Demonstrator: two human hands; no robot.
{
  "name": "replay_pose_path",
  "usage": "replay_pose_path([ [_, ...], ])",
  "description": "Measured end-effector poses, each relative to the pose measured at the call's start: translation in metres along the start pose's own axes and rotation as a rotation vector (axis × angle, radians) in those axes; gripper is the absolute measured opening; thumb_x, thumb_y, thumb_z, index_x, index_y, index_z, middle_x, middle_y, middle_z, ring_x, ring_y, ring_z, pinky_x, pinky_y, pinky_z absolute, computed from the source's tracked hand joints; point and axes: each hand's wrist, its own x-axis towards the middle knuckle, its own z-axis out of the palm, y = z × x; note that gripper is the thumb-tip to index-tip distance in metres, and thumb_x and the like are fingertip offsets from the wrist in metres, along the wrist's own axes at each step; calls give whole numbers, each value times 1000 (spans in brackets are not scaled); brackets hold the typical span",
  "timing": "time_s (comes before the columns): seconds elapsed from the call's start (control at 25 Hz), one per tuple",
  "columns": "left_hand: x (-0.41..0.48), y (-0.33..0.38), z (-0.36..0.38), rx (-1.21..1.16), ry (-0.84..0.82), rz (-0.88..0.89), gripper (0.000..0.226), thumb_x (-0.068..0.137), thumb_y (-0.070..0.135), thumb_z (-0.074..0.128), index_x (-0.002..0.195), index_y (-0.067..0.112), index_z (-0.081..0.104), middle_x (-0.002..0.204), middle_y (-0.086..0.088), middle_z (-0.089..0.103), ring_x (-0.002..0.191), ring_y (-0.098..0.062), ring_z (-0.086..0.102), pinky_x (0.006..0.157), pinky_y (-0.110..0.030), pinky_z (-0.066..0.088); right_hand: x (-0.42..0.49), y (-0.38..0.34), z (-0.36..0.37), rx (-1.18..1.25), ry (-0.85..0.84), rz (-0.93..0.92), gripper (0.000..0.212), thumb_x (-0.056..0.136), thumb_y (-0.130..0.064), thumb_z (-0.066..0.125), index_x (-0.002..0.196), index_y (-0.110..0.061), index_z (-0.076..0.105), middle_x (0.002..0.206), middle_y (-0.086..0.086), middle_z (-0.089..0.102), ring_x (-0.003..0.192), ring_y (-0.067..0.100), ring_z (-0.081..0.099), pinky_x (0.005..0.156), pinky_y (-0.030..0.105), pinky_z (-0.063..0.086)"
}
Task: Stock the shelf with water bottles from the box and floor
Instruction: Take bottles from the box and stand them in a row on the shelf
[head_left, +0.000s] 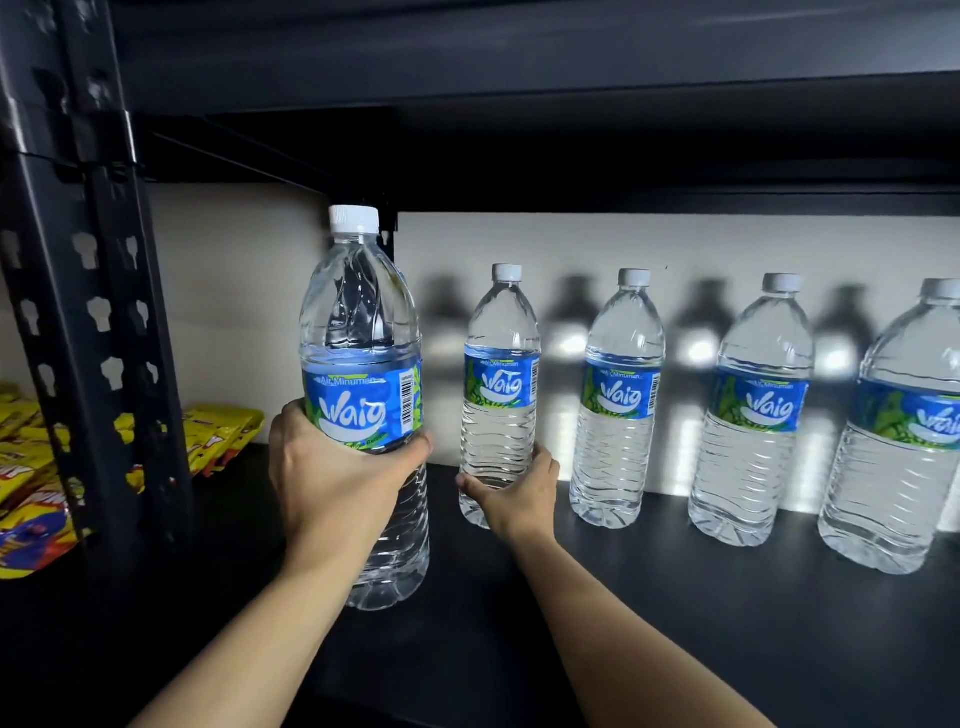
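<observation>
A large clear water bottle (363, 364) with a blue label and white cap is held upright over the front left of the black shelf (649, 597), my left hand (332, 483) gripping its middle. My right hand (519, 493) grips the lower part of a second bottle (501, 374) standing further back near the white back wall. Three more bottles stand in a row to the right: one (621, 395), another (756, 405) and a third (904, 426) cut by the frame's edge.
A black perforated shelf upright (88, 312) rises at the left. Beyond it lie yellow snack packets (31, 467) on the neighbouring shelf. The upper shelf board (519, 52) hangs low over the bottle caps.
</observation>
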Motion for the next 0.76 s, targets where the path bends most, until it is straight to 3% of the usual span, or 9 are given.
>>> replay_pose_path([
  [0.44, 2, 0, -3, -10, -19, 12, 87, 27, 58, 81, 100, 16, 57, 101, -3, 66, 91, -25, 65, 82, -43, 56, 14, -3, 8, -95, 11, 56, 106, 61, -39, 92, 141, -8, 31, 140, 10, 37, 136, 28, 35, 114, 32, 25],
  [0.52, 2, 0, -2, -9, -27, 17, 84, 30, 55, 84, 99, 16, 57, 100, -3, 66, 91, -25, 65, 81, -43, 56, 10, 0, 1, -160, -74, 72, 100, 68, -36, 89, 142, -4, 30, 141, 12, 35, 137, 28, 33, 114, 30, 25],
  [0.64, 1, 2, -1, -17, -34, 29, 76, 37, 43, 93, 97, 13, 58, 100, -5, 65, 90, -25, 64, 79, -38, 55, -1, 8, -22, -409, -323, 100, 73, 87, -42, 68, 143, -5, 40, 150, 14, 32, 144, 28, 27, 116, 28, 24],
  [0.76, 0, 1, 9, -13, -36, 52, 73, 40, 36, 95, 96, 9, 58, 99, -8, 64, 88, -26, 63, 76, -34, 53, -13, 18, -48, -694, -510, 13, 75, 93, -53, 52, 148, -4, 39, 162, 17, 18, 153, 26, 9, 123, 33, 14],
])
